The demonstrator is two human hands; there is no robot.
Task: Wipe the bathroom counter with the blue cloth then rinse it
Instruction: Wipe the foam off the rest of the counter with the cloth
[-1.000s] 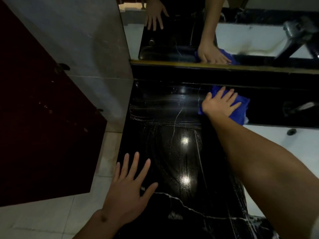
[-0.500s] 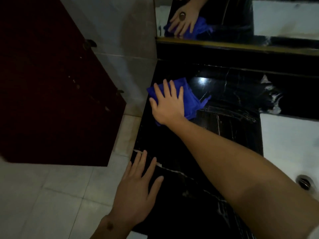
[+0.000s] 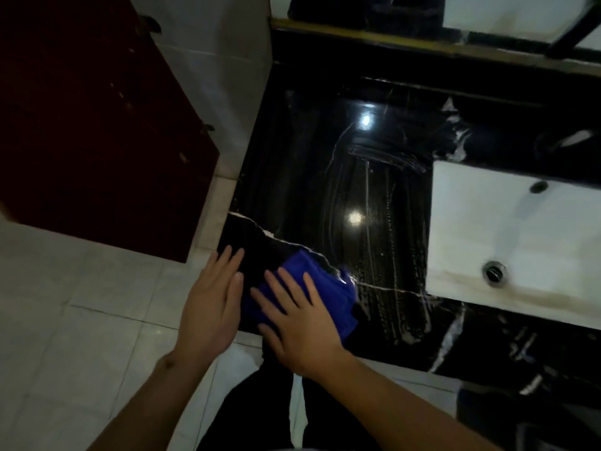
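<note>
- Right hand [image 3: 300,323] lies flat on the blue cloth [image 3: 328,289], fingers straight and spread, palm pressing down; nothing curled or pinched.
- Cloth sits bunched under and beyond that hand's fingers, at the near left corner of the black counter [image 3: 374,203]. Most of the visible blue shows ahead of the fingertips and to the right of the hand; a strip also shows by the thumb side.
- Left hand [image 3: 211,304] is flat and relaxed, fingers straight and close together, resting at the counter's near left edge just beside the cloth. Whether its fingers touch the cloth I cannot tell.
- The two hands lie side by side, close but apart.
- Counter is glossy black stone with white veins; wet streaks run along it between the cloth and the back edge, with two bright light reflections.
- White sink [image 3: 520,242] is set into the counter to the right, well apart from the cloth, drain [image 3: 494,271] near its front.
- Dark red door [image 3: 91,125] stands to the left over a pale tiled floor [image 3: 81,320].
- Mirror edge [image 3: 390,34] runs along the back of the counter.
</note>
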